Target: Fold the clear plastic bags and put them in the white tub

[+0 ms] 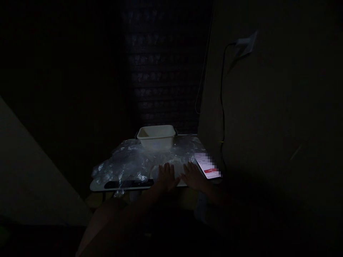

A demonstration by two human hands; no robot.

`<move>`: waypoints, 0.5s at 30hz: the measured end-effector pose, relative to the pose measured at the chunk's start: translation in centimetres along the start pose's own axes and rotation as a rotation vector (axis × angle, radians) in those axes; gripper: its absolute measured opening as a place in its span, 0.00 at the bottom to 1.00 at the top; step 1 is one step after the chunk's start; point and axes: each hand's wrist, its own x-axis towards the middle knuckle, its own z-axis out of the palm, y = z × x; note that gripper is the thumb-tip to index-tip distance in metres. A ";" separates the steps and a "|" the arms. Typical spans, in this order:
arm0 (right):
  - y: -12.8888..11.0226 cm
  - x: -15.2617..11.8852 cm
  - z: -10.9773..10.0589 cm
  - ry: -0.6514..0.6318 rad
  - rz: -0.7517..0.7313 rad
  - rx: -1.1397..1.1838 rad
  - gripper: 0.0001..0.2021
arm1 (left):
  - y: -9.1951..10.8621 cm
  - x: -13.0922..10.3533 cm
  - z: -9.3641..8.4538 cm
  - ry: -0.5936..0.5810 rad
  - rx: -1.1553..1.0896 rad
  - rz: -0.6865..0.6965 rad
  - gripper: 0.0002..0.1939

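Note:
Both hands lie side by side at the front of a small table (pixel 98 186) in a very dark room. My left hand (pixel 166 176) rests flat with its fingers stretched forward, on or just over crumpled clear plastic (pixel 128 160). Close beside it, my right hand (pixel 193 175) is spread palm down in the same way, and the thumbs nearly meet. Neither hand grasps anything I can see. A lit phone (pixel 207 167) lies right of my right hand. Behind the hands stands a cream plastic tub (pixel 158 137).
A long dark object (pixel 128 184) lies along the table's front left edge, partly under the plastic. On the right wall, a plug sits in an outlet (pixel 246 44), with a black cable (pixel 222 92) hanging down. A dark blind (pixel 160 71) hangs behind the table.

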 end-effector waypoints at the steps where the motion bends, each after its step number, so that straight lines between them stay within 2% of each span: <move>1: 0.0 0.2 -0.3 0.007 0.005 0.016 0.29 | 0.1 0.0 -0.2 0.015 0.005 0.010 0.34; 3: 0.1 0.9 -1.2 0.039 0.013 0.059 0.26 | 0.4 -0.3 -0.5 0.053 0.010 0.091 0.34; 5: 0.3 1.5 -2.2 0.092 0.030 0.113 0.24 | 1.0 -0.8 -0.7 0.077 0.004 0.235 0.35; 8: 0.8 1.9 -3.6 0.166 0.061 0.179 0.22 | 1.9 -1.5 -0.7 0.043 -0.013 0.398 0.35; 12: 1.3 1.7 -4.3 0.200 0.059 0.186 0.21 | 2.5 -2.0 -0.1 -0.018 -0.001 0.403 0.27; 15: 1.5 1.5 -4.3 0.200 0.049 0.184 0.21 | 2.6 -2.1 0.1 -0.003 0.006 0.391 0.21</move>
